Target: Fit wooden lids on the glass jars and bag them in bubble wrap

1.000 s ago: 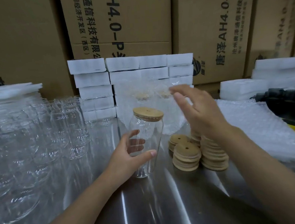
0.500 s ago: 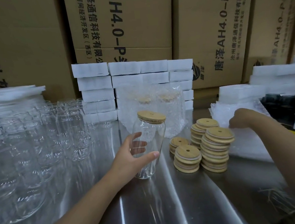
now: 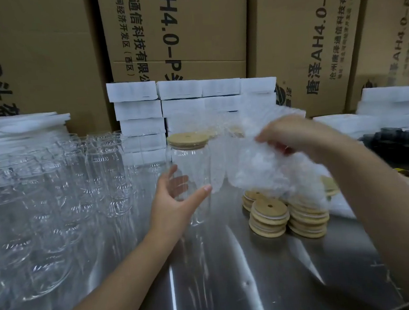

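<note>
Bagging step: my left hand point(image 3: 175, 206) grips the lidded jar point(image 3: 191, 165), my right hand point(image 3: 295, 138) pinches a bubble-wrap bag point(image 3: 256, 168) that likely needs opening next.

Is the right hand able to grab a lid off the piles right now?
Probably not yet: the right hand grips a bubble wrap bag, which hangs over the lid piles.

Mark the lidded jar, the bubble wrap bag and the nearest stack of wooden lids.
lidded jar point(image 3: 194, 163), head view, on the upper half of the glass wall.
bubble wrap bag point(image 3: 256, 168), head view, on its crumpled middle.
nearest stack of wooden lids point(image 3: 264, 212), head view, on the top lid's face.
</note>
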The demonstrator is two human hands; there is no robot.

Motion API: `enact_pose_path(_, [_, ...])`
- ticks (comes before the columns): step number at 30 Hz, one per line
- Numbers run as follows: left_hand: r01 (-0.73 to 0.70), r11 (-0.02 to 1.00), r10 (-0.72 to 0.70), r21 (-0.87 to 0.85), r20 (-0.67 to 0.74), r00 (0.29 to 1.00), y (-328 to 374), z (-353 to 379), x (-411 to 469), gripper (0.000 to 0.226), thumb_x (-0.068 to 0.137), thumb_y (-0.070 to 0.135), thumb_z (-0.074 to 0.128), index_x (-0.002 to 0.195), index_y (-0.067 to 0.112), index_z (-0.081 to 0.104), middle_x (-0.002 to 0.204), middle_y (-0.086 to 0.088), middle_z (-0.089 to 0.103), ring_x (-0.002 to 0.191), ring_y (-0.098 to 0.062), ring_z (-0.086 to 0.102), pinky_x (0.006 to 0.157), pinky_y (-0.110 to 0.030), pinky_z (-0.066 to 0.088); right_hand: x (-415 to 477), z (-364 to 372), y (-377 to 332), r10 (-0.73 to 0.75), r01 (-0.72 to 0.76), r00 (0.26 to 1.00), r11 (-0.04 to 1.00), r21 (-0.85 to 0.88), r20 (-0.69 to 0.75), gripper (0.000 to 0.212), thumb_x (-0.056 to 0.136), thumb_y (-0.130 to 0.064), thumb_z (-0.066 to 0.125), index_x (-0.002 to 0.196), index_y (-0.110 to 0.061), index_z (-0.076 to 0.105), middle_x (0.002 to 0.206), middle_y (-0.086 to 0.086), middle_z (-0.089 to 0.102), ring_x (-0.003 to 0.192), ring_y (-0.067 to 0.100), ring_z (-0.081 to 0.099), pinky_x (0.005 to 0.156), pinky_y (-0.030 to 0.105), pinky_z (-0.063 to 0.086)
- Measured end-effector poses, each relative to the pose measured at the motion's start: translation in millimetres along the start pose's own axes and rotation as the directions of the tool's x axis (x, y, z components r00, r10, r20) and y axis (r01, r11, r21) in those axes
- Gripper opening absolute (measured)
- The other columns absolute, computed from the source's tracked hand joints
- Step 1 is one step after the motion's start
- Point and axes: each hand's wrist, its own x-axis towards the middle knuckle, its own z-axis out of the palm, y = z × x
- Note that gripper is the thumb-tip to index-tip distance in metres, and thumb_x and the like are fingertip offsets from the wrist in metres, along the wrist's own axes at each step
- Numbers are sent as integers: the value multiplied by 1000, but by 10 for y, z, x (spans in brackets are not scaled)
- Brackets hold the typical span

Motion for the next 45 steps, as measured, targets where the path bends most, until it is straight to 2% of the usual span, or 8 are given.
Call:
enact_pose_path(4, [-37, 999, 35, -13, -146, 989, 32, -55, 32, 95, 51, 54, 77, 136, 30, 41, 122, 6, 58, 114, -9, 58, 99, -34, 49, 21, 766, 160, 51, -26, 956, 996, -90, 289, 22, 87, -24, 64, 71, -10, 57, 61, 2, 48, 49, 15, 42, 48, 23, 36])
enact_pose_path(15, [-68, 997, 77, 46, -256, 964, 19, -84, 80, 78, 70, 37, 83, 134, 37, 38, 111, 25, 52, 105, 14, 49, 98, -25, 42, -22, 1656, 350, -357, 401, 882, 911, -92, 309, 8, 94, -25, 53, 89, -24, 59, 78, -12, 59, 76, 9, 57, 65, 20, 41])
enact_pose_path(19, [-70, 996, 80, 46, -263, 962, 10, -93, 77, 81, 70, 38, 83, 138, 33, 39, 112, 23, 52, 104, 12, 50, 97, -24, 42, -56, 1522, 410, -354, 392, 873, 918, -52, 335, 19, 92, -38, 55, 103, -26, 64, 96, -8, 69, 89, 8, 63, 80, 24, 49])
enact_pose_path(25, [-56, 998, 59, 20, -279, 958, 1, -89, 58, 95, 55, 58, 76, 139, 32, 39, 114, 22, 53, 108, 8, 52, 97, -29, 45, -123, 1386, 446, -284, 460, 797, 858, -230, 533, 41, 68, -59, 72, 100, -37, 59, 98, -18, 63, 87, -1, 58, 72, 16, 45])
enact_pose_path(30, [-53, 999, 48, -11, -301, 952, -3, -82, 47, 96, 53, 60, 74, 138, 30, 40, 113, 21, 55, 110, 2, 55, 90, -24, 44, -138, 1450, 444, -355, 490, 815, 845, -215, 459, 13, 77, -38, 69, 80, -29, 61, 89, -12, 66, 83, 5, 59, 74, 20, 47])
enact_pose_path(38, [-73, 994, 48, -79, -278, 959, 45, -59, 19, 96, 52, 61, 73, 136, 30, 41, 115, 15, 58, 111, 1, 56, 82, -17, 46, -116, 1484, 472, -310, 378, 862, 920, -101, 402, 17, 87, -31, 60, 71, -26, 63, 70, -15, 60, 64, -3, 54, 53, 6, 37])
enact_pose_path(42, [-86, 985, 43, -151, -271, 962, 78, -45, 7, 79, 59, 55, 84, 125, 34, 47, 116, 7, 62, 107, -3, 63, 77, -14, 50, -110, 1518, 450, -195, 168, 931, 979, 113, 308, 21, 88, -24, 59, 68, -17, 63, 63, -3, 62, 60, 9, 56, 57, 23, 44])
enact_pose_path(45, [-105, 974, 57, -200, -233, 971, 97, -17, -8, 57, 61, 45, 78, 111, 35, 50, 110, -1, 66, 91, 1, 66, 87, -30, 54, -101, 1526, 426, -89, 28, 959, 974, 223, 270, 20, 88, -22, 56, 85, -7, 69, 90, 15, 71, 81, 25, 67, 59, 28, 47])
